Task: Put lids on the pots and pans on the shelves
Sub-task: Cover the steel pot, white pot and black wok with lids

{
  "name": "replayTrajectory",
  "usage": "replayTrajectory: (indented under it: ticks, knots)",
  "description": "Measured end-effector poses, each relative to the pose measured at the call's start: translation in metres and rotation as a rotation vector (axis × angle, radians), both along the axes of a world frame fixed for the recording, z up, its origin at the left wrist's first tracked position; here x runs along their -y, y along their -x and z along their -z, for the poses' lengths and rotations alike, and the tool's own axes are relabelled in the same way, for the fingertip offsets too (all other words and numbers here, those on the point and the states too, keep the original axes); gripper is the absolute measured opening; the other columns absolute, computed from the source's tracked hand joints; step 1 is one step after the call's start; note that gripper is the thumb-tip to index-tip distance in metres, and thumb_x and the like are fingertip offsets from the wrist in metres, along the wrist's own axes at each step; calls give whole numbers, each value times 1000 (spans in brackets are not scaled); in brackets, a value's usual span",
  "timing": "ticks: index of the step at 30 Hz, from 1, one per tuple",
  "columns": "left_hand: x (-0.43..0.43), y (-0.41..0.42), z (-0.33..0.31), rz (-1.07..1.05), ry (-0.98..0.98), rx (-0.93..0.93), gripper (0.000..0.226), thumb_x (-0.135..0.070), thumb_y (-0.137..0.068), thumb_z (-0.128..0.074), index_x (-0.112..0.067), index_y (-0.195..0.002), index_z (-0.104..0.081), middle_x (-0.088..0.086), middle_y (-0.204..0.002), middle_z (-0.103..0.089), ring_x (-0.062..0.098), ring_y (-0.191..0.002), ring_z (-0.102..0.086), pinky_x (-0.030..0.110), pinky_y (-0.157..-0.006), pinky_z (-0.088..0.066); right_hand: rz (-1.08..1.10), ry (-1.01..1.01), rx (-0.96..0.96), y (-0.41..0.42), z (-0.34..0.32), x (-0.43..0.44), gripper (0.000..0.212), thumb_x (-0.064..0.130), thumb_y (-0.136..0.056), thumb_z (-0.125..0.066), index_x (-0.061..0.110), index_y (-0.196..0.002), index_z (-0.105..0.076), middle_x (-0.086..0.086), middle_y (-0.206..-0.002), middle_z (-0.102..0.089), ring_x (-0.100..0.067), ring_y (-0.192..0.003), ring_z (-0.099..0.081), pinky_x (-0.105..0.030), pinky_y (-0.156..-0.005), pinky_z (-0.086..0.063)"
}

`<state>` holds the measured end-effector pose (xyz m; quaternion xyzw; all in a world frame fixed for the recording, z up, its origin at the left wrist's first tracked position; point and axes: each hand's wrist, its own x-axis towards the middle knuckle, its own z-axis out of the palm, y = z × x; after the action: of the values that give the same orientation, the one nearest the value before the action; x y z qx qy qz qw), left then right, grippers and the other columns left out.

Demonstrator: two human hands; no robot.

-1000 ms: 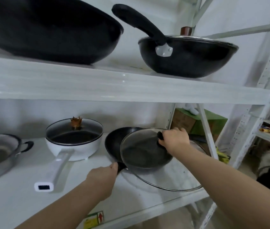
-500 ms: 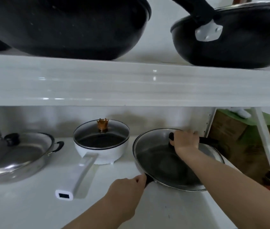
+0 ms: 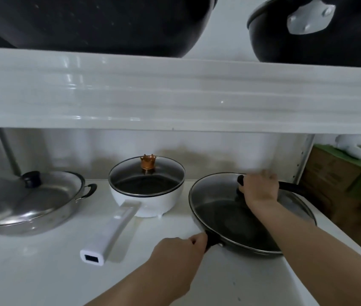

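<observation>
Listing by size, largest first.

Upper shelf [image 3: 175, 91]: a white board across the view. It carries a wok [image 3: 97, 25] at 11 o'clock and a second wok [image 3: 318, 40] at 1 o'clock. From below you cannot tell whether either is covered.

Lower shelf [image 3: 31, 272]: white, holds three vessels.

Steel pan [image 3: 27, 204]: at 9 o'clock, covered.

Frying pan [image 3: 230, 230]: black, at 3 o'clock, just beside the pot. Its handle [image 3: 211, 239] runs out toward 8 o'clock.

Glass lid [image 3: 219, 199]: lies over the frying pan. Its rim at 3 o'clock appears to reach past the pan, so you cannot tell whether it is wider or sits off-centre.

White pot [image 3: 148, 204]: at 12 o'clock, covered.

Boxes [image 3: 329, 180]: cardboard, beyond the shelf post at 3 o'clock.

Your right hand [image 3: 260, 188]: on top of the lid, fingers curled round its black knob [image 3: 240, 180].

Your left hand [image 3: 179, 250]: at 7 o'clock of the pan, fingers and thumb wrapped round the handle's end.

Judgement: this is the seating step. The knob sits directly under your right fingers, so that hand does the settling. The handle's long axis leads straight into your left palm, so that hand braces the pan. Check the overhang at 3 o'clock before letting go.
</observation>
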<state>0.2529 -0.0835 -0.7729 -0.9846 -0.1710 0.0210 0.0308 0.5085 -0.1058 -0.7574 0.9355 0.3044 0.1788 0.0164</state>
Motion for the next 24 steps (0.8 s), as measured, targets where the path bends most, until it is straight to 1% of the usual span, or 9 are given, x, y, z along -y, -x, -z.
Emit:
replayTrajectory:
  ticks: [3,5,7,8,9,11,13,16,24]
  knots:
    - [0,-3,2,1,1,-1,56,7,-82,-50,-10,-132,-29,2,-62,-27,18,-47,-28,28,-44,-23,-26,6,21,-6,5,-2,24,28,-95,-45,22,-73,-54,-1,-95,-67,-24,-107,-48,-35,-86,-36]
    - [0,-5,3,-4,-14,-1,54,7,-82,-49,-9,-131,-30,3,-62,-29,18,-47,-28,28,-44,-22,-46,10,33,-11,6,-1,27,29,-95,-45,21,-71,-53,-1,-90,-66,-23,-107,-48,-35,-87,-36]
    - [1,-6,5,-9,-31,1,54,7,-82,-48,-10,-130,-31,9,-68,-45,18,-47,-29,28,-44,-22,-66,21,38,-15,6,1,36,32,-96,-45,21,-61,-46,2,-72,-54,-22,-104,-49,-35,-87,-36]
    - [0,-6,6,-14,-36,6,54,7,-82,-48,-10,-130,-30,12,-77,-55,18,-47,-30,28,-44,-23,-77,19,38,-16,6,2,38,33,-96,-45,21,-59,-44,2,-65,-45,-22,-102,-49,-35,-86,-37]
    - [0,-6,8,-19,-41,11,55,7,-82,-48,-11,-131,-30,14,-86,-60,18,-47,-30,28,-44,-23,-89,14,34,-16,5,3,37,34,-96,-45,21,-61,-46,3,-64,-40,-22,-102,-50,-35,-86,-38]
    - [0,-8,10,-23,-53,13,55,7,-82,-48,-11,-130,-29,14,-89,-63,19,-47,-31,28,-44,-24,-98,11,21,-16,3,3,30,36,-95,-47,20,-71,-54,1,-71,-47,-23,-103,-51,-35,-89,-38]
    - [0,-10,12,-27,-61,6,55,6,-82,-49,-11,-130,-29,12,-79,-57,19,-47,-32,28,-44,-24,-87,17,37,-17,1,5,27,39,-94,-48,19,-79,-58,-3,-83,-58,-23,-102,-52,-35,-89,-39]
    - [-1,-13,13,-21,-60,-11,55,5,-83,-51,-12,-130,-29,4,-63,-38,18,-48,-33,28,-43,-25,-91,20,68,-18,4,6,25,40,-93,-49,20,-78,-54,-3,-89,-64,-22,-101,-52,-34,-83,-38]
    - [0,-13,14,-5,-81,-26,54,7,-82,-48,-11,-129,-29,3,-60,-35,19,-47,-33,28,-44,-24,-61,28,81,-15,6,5,23,37,-94,-47,21,-79,-54,-2,-97,-68,-24,-105,-51,-34,-87,-37]
